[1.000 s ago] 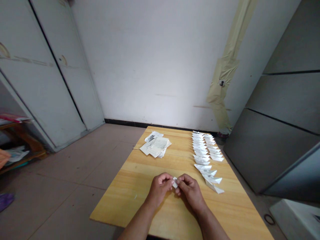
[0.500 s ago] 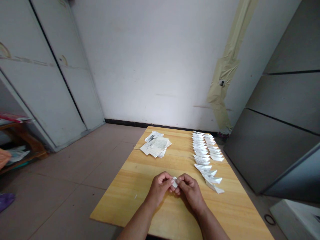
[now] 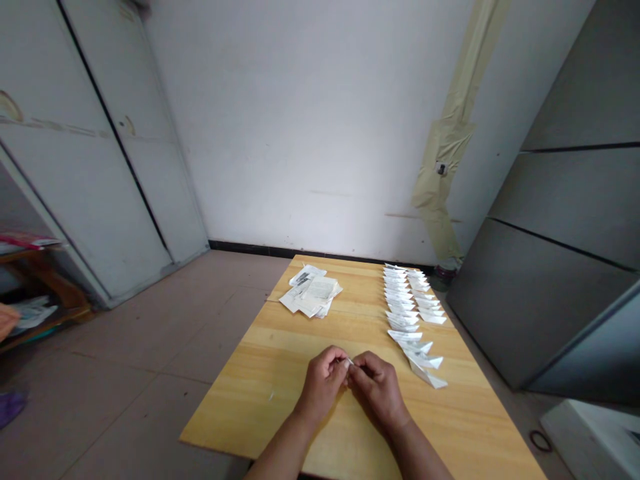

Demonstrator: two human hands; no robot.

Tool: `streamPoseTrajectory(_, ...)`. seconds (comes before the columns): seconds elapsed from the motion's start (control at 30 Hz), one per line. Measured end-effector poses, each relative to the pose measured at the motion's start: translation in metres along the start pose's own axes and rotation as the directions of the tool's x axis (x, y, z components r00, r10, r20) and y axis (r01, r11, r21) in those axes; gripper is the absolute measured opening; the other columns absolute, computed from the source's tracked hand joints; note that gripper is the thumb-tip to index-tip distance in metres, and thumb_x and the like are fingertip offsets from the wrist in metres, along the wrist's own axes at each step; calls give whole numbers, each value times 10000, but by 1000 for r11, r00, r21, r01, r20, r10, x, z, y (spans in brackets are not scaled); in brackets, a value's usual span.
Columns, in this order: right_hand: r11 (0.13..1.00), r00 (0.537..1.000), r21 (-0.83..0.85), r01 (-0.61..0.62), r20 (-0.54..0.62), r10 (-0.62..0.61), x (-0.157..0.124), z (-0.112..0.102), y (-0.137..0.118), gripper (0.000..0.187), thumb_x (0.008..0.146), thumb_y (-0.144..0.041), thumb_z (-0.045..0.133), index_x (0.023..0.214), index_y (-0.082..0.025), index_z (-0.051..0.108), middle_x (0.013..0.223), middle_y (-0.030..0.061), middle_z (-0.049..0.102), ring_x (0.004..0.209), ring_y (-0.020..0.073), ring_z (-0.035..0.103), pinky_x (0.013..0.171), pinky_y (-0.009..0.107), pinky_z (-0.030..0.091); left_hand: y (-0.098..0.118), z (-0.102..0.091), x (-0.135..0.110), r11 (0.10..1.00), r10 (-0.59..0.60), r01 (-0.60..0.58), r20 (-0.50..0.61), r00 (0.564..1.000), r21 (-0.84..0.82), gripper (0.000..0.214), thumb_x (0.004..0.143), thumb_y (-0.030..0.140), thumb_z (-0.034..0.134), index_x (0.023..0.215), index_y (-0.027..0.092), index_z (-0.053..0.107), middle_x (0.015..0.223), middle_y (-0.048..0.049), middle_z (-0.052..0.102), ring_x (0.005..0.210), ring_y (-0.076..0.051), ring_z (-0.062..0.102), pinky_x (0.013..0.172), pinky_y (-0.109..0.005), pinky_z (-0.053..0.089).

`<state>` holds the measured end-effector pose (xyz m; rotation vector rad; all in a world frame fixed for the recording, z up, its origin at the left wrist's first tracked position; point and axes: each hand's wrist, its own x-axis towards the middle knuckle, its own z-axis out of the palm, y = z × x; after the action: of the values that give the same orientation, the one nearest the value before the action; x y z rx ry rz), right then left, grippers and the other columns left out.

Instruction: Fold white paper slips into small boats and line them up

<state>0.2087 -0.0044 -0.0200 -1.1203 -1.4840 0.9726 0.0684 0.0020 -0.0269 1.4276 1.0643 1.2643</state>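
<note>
Both hands meet above the near middle of the wooden table (image 3: 260, 380). My left hand (image 3: 326, 378) is closed, its thumb and fingers pinching a small folded piece of white paper (image 3: 349, 361). From the other side my right hand (image 3: 376, 383) pinches the same paper. Only a thin edge of it shows between the fingertips; the rest is hidden. To the right of my hands stand folded paper boats (image 3: 400, 299) in two rows, with several more (image 3: 423, 357) trailing toward me at the near end.
A loose pile of printed paper sheets (image 3: 315, 293) lies at the table's far left. The white wall (image 3: 310, 133) rises behind the table. A grey cabinet (image 3: 560, 267) stands on the right, with a white box (image 3: 595, 433) on the floor before it.
My fingers have drawn closer together, and the paper has turned so that less of it shows. The paper pile and the paper boats stay where they were.
</note>
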Motion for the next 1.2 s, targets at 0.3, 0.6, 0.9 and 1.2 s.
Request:
streamPoseTrajectory(0.3, 997, 1000, -71, 9, 11, -8, 0, -1, -3, 234, 831, -337, 607, 653, -187, 621, 638, 13, 637, 626, 158, 575, 592, 238, 436, -1, 0, 0, 951, 170, -151, -49, 984, 270, 139, 830, 212, 477, 767, 177, 596, 691, -7, 587, 631, -136, 542, 582, -222, 426)
streamPoseTrajectory(0.6, 979, 995, -179, 100, -12, -103, 1, 1, -3, 217, 823, -308, 588, 636, -201, 610, 620, 0, 593, 608, 153, 541, 582, 238, 403, 3, 3, -2, 904, 242, -172, -137, 961, 390, 117, 747, 141, 502, 718, 203, 597, 664, -1, 592, 601, -141, 526, 599, -234, 402)
streamPoseTrajectory(0.9, 980, 996, -179, 85, -7, -88, 1, 1, 0, 218, 828, -310, 578, 641, -202, 603, 623, -4, 578, 613, 152, 526, 582, 240, 392, 3, 4, -2, 896, 269, -187, -158, 950, 402, 134, 718, 112, 504, 695, 210, 593, 658, -3, 597, 590, -142, 524, 585, -231, 391)
streamPoseTrajectory(1.2, 994, 1000, -108, 8, -24, -11, 0, 3, -4, 233, 811, -337, 600, 625, -196, 595, 610, -6, 581, 603, 152, 523, 561, 242, 390, 4, 3, -2, 910, 244, -168, -163, 956, 380, 129, 737, 131, 497, 686, 200, 593, 641, 2, 585, 580, -136, 510, 578, -233, 376)
